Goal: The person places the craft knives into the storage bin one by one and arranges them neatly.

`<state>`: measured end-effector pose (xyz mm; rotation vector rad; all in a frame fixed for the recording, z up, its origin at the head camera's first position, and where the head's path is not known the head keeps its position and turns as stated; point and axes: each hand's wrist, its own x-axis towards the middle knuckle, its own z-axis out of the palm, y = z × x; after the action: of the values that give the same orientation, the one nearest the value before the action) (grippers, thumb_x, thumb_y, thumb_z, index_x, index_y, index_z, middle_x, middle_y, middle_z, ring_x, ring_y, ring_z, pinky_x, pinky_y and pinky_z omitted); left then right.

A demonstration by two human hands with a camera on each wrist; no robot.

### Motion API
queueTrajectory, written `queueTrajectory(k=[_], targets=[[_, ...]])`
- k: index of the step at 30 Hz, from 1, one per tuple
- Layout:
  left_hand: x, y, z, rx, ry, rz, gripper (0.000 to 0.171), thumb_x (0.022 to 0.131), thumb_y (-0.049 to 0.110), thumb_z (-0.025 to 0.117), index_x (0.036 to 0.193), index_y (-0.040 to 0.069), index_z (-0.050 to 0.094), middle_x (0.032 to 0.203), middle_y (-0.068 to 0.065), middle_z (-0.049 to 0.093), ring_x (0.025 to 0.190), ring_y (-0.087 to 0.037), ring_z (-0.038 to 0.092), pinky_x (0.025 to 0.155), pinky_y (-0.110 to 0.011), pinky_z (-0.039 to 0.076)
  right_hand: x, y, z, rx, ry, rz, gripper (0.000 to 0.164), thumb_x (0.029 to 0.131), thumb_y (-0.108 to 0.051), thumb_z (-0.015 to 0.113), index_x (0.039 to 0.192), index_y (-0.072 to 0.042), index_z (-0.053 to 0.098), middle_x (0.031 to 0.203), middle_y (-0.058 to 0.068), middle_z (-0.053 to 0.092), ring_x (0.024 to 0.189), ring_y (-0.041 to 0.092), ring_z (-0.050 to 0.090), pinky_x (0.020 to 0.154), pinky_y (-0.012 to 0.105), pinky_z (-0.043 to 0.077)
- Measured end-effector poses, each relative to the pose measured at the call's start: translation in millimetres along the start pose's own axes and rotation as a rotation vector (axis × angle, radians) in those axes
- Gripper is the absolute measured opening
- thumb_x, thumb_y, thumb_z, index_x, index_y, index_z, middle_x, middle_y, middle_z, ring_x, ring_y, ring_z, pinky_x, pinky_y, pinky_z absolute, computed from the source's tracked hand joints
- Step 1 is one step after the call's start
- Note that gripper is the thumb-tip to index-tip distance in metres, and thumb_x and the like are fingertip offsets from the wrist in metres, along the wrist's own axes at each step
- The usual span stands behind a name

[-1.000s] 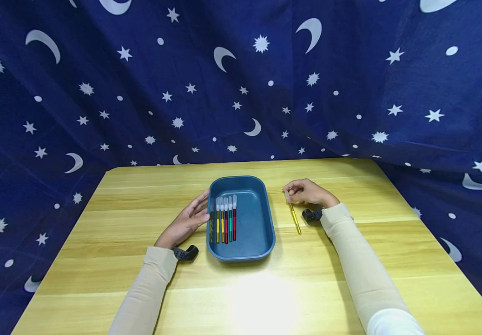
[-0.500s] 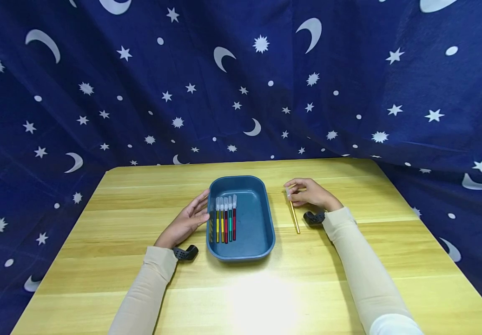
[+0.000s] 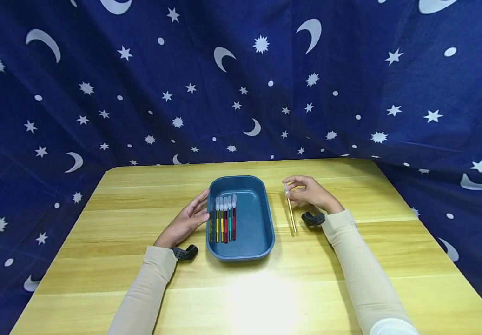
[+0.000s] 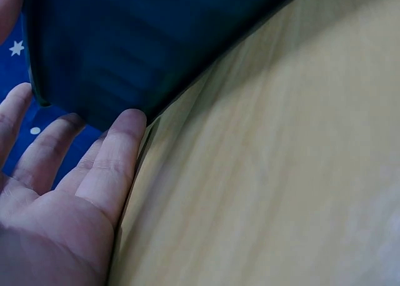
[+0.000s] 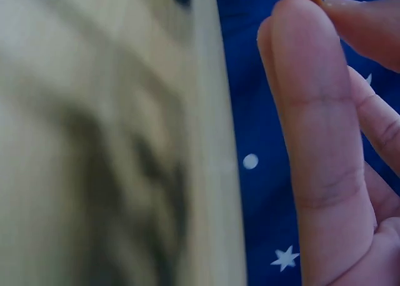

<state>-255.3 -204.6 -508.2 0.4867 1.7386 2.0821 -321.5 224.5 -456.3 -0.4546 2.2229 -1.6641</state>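
Note:
In the head view my right hand (image 3: 310,193) pinches a slim gold craft knife (image 3: 292,216) by its clear-capped end, to the right of the tray. Its gold handle slants down toward the table. The right wrist view shows only a gold bit of it at the fingertips (image 5: 303,24). My left hand (image 3: 184,220) rests against the left side of a blue tray (image 3: 259,251), its fingers extended. In the left wrist view those fingers (image 4: 112,161) touch the tray's outer wall (image 4: 144,42). Inside the tray, several similar capped knives (image 3: 226,221) in yellow, red and green lie side by side.
A light wooden table (image 3: 119,218) carries the tray. Behind and beside it hangs a dark blue curtain (image 3: 199,70) with moons and stars. The right part of the tray floor is bare. Black wrist devices (image 3: 185,252) sit on both wrists.
The gold knife's lower end has shifted slightly left and its slant has become a little steeper as my right hand moved slightly. My left hand and the tray have stayed in place.

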Motion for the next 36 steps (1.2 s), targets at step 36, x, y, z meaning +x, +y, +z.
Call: queueTrajectory(k=[36], targets=[[-0.5,0.4,-1.4,0.009,-0.003,-0.007,0.081,0.112,0.002,0.055,0.176,0.012,0.006,0.179,-0.023,0.009,0.162,-0.048,0.015,0.114,-0.023,0.045,20,-61,48,0.08,-0.045,-0.095,0.05,0.099,0.005,0.07,0.145,0.016,0.053,0.114,0.017,0.063,0.084,0.015,0.073,0.081,0.036,0.066]])
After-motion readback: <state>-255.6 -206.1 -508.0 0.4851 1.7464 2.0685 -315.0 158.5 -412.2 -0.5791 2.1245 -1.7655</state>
